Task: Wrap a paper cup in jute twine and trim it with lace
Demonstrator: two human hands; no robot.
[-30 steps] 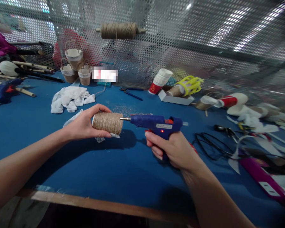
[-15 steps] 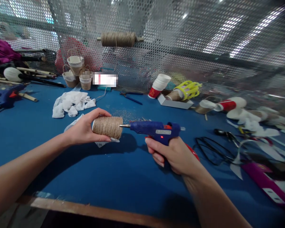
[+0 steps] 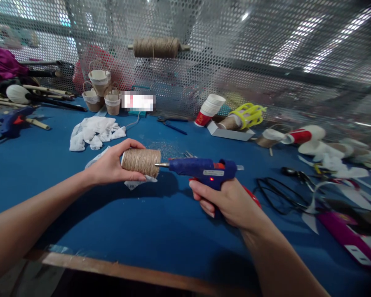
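My left hand (image 3: 111,163) is closed around a twine-wrapped cup (image 3: 142,162), held sideways with its pale rim toward my palm. Gripped in my right hand (image 3: 224,200) is a blue hot glue gun (image 3: 200,169) with a small red light lit on its side. Its metal nozzle points left and meets the right end of the cup; whether it truly touches I cannot tell. A clear glue stick (image 3: 240,168) pokes out of the gun's back. Beneath the cup lies a piece of white lace (image 3: 136,183).
Crumpled white lace (image 3: 94,131) lies behind my left hand. Small twine-covered baskets (image 3: 113,103) stand at the back left, near a second glue gun (image 3: 15,120). Farther right are stacked paper cups (image 3: 209,109), black cables (image 3: 275,194) and a purple power strip (image 3: 343,235). A twine spool (image 3: 156,47) hangs on the mesh.
The view has shifted slightly. Both hands keep their hold, and the nozzle stays at the cup's right end, a little lower against it.
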